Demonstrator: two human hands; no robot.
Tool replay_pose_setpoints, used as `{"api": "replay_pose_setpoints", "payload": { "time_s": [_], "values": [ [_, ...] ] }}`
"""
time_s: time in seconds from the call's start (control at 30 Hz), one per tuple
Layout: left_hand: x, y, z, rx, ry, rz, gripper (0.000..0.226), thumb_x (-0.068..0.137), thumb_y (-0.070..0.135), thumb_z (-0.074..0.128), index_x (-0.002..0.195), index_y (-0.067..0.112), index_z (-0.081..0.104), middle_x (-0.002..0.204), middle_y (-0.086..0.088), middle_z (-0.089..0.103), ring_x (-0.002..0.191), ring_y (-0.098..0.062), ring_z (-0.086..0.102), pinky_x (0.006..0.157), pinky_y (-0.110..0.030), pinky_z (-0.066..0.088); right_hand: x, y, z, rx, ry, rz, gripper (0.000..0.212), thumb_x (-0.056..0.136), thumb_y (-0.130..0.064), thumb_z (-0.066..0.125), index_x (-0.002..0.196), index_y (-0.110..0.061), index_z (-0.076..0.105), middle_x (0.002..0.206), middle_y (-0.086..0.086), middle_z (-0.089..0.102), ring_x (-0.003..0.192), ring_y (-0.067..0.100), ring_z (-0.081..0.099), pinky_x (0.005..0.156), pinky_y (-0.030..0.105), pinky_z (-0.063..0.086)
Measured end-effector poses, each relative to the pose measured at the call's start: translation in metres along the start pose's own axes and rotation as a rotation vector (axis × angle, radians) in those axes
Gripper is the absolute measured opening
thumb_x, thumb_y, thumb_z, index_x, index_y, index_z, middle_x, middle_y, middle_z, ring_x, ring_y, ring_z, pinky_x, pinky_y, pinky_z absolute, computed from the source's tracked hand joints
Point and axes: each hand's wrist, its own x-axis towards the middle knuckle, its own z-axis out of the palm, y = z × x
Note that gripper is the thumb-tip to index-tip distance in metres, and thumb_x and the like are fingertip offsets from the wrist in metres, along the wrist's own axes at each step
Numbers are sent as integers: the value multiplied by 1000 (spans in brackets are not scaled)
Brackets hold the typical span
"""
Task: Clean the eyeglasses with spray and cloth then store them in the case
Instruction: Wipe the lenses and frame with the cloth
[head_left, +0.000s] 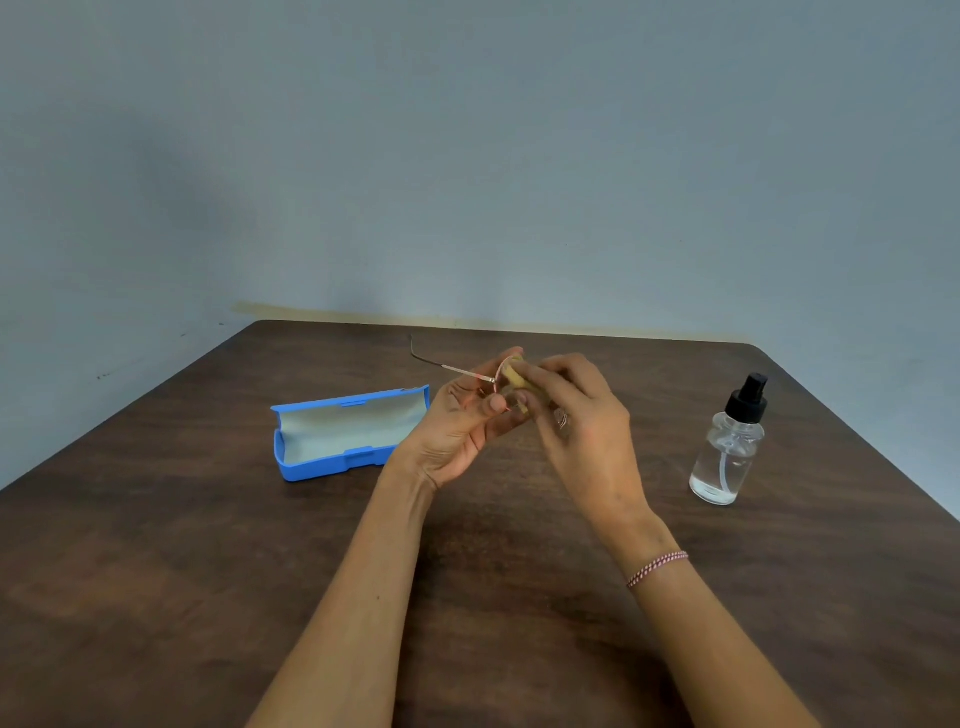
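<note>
This is a plain indoor room, home-like rather than a workshop: a dark wood-grain tabletop (156, 571) stands against a flat, blue-grey painted wall (467, 156), with an open blue glasses case (337, 434) and a small spray bottle (727, 452) on it.

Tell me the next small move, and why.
Probably rub the cloth in small circles over the lens. The left hand holds the eyeglasses, the right hand pinches the cloth against a lens, and the case lies open, so wiping seems to come before storing.
</note>
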Motion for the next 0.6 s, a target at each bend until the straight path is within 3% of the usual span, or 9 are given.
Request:
{"api": "replay_pose_setpoints", "payload": {
  "time_s": [0.13,0.33,0.47,0.6],
  "values": [
    [-1,0,-3,22,-8,-8,58,48,24,92,102,16,73,102,-3,72,89,-14,69,74,-25,56,-1,-2,-2,19,-88,-83,42,80,9,62,116,-11,63,112,-4,46,107,11,47,94,13,40],
    [-1,-1,4,89,-22,-40,54,43,30,93,93,17,76,92,-2,74,86,-12,70,69,-24,57,2,8,-5,-80,12,36,44,80,10,57,116,-16,61,110,2,47,102,11,43,83,14,39],
    [-1,-1,-1,65,6,-37,58,44,28,94,97,16,75,95,-5,73,89,-14,69,72,-25,56,0,-1,-1,-7,-59,-68,41,83,6,50,116,-16,59,111,-4,40,104,14,43,90,7,35],
    [-1,-1,2,99,-11,-53,53,43,30,93,91,20,76,93,-1,74,87,-12,69,68,-23,56,0,9,-1,-92,-4,42,47,78,15,56,117,-12,60,111,3,44,104,12,42,89,2,31]
  ]
}}
